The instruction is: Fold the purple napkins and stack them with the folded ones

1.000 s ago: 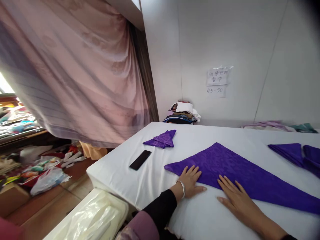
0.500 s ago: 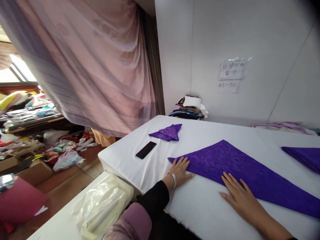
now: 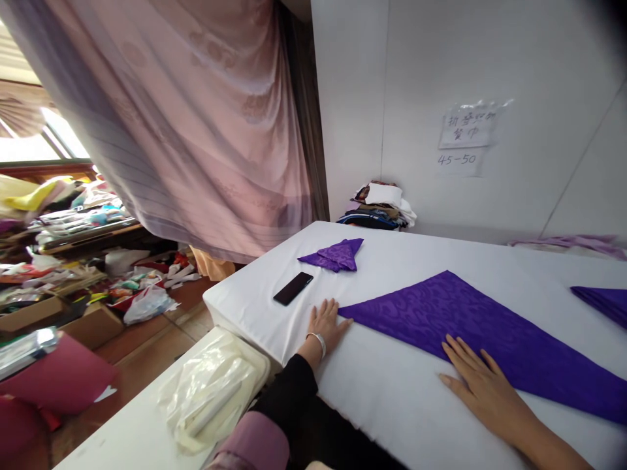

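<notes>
A large purple patterned cloth napkin (image 3: 441, 313), folded to a wide triangle, lies flat on the white-covered table (image 3: 382, 385). Its peak points away from me and its long edge faces me. My left hand (image 3: 326, 326) rests flat on the table cover at the napkin's left corner, fingers stretched; a bracelet circles the wrist. My right hand (image 3: 482, 385) lies with fingers spread across the napkin's near edge, pressing on it. Farther back is a small folded purple napkin (image 3: 336, 254). Part of another purple napkin (image 3: 605, 303) shows at the right edge.
A black phone (image 3: 293, 288) lies on the table near its left side. Below it, a plastic-wrapped pale tray (image 3: 215, 391) sits on a lower white surface. Stacked clothes (image 3: 379, 205) stand by the wall behind. A pink curtain (image 3: 210, 130) hangs at left, beside floor clutter and boxes (image 3: 93, 326).
My left hand has slid left, off the napkin's corner onto the table cover. My right hand stays on the near edge. The view has shifted slightly left.
</notes>
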{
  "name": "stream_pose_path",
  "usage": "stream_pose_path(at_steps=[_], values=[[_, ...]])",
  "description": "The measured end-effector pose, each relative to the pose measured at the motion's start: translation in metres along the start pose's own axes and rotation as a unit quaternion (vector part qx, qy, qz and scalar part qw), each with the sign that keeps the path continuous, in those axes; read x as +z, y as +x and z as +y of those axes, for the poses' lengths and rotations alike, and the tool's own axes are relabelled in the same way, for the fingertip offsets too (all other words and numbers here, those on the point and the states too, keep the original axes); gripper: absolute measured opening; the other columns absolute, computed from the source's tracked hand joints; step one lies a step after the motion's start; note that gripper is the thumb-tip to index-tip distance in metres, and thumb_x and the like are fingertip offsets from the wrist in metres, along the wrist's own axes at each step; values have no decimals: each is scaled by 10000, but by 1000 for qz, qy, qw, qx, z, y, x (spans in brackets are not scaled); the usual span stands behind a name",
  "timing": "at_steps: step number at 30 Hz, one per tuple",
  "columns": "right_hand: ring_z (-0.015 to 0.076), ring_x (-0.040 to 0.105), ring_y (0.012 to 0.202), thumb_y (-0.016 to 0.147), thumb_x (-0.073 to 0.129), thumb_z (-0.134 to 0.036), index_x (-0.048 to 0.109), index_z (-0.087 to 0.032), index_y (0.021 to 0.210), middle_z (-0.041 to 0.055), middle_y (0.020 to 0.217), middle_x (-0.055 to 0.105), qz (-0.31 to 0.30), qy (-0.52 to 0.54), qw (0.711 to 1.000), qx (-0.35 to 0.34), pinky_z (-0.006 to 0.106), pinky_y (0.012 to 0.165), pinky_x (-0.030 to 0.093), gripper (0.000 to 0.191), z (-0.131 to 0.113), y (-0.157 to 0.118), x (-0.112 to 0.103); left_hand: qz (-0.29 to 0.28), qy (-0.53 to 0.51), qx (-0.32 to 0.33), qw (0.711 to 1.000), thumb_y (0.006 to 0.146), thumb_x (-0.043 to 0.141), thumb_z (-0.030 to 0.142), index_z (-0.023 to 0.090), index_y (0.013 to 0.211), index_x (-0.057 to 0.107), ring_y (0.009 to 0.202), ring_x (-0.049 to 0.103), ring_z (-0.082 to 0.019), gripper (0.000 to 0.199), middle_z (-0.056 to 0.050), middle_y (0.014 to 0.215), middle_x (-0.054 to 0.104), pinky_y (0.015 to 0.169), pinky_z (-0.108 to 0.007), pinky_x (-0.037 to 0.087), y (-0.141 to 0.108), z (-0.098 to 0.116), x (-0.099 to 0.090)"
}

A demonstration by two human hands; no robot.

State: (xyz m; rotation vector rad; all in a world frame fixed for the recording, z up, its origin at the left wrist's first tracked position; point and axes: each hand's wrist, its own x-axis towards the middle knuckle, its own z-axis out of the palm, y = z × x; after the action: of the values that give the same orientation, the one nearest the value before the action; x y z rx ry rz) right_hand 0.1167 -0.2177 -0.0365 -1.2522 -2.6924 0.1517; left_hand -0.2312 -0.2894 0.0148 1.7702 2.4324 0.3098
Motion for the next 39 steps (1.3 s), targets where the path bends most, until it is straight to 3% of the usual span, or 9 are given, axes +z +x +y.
stream_pose_path(at_steps=[5,11,18,26,29,32,35,39], values=[[266,205,1336,818,296,-651,339,-192,1375,65,1444,283,-1,2,1000,1,499,1083,157,723,-2,-1,-2,55,-2,-71,996,875,267,546,154,1253,454,1290,305,-273,576,-127,1369,421,1042,-464,211,2,-10,-10],[272,212,1333,823,291,-648,332,-213,1378,62,1448,274,1,4,1000,4,500,1085,140,707,-2,-1,-3,78,-30,-76,994,885,345,435,194,1055,611,981,555,-213,397,-79,1031,637,847,-319,398,12,-4,-18],[241,189,1342,834,253,-648,312,-191,1384,58,1454,236,-30,-5,999,15,482,1090,138,717,-9,-1,-15,59,-55,-77,994,817,492,293,191,811,659,833,588,-163,196,-51,899,647,700,-252,420,30,-6,-13],[252,182,1343,844,265,-630,310,-219,1385,47,1455,249,-15,11,1000,9,499,1087,123,681,-9,-2,-15,90,-23,-62,994,820,480,237,175,776,640,887,562,-216,177,-79,878,622,749,-324,414,23,-6,-22],[258,177,1344,846,267,-624,296,-226,1392,50,1458,248,-15,20,1000,7,497,1089,115,676,-8,-2,-14,110,-25,-11,994,855,433,259,174,903,628,982,533,-227,218,-90,997,615,845,-360,395,24,14,-27],[252,168,1346,851,262,-617,291,-217,1394,57,1462,236,-19,24,1000,6,487,1091,109,675,-9,-1,-17,103,-44,95,989,873,429,354,207,1056,585,1102,485,-191,282,-55,1152,586,969,-335,335,26,51,-23],[237,156,1351,859,246,-609,285,-208,1396,58,1467,213,-26,21,999,5,480,1089,110,671,-12,0,-22,68,-59,208,974,846,451,475,258,1166,531,1209,411,-187,394,-19,1281,520,1053,-357,253,26,96,-10],[229,148,1354,863,230,-609,274,-194,1399,65,1468,203,-44,23,999,6,478,1085,107,679,-15,2,-28,-8,-59,329,943,847,334,586,244,1321,380,1336,214,-249,587,-69,1438,323,1075,-508,158,24,139,16]])
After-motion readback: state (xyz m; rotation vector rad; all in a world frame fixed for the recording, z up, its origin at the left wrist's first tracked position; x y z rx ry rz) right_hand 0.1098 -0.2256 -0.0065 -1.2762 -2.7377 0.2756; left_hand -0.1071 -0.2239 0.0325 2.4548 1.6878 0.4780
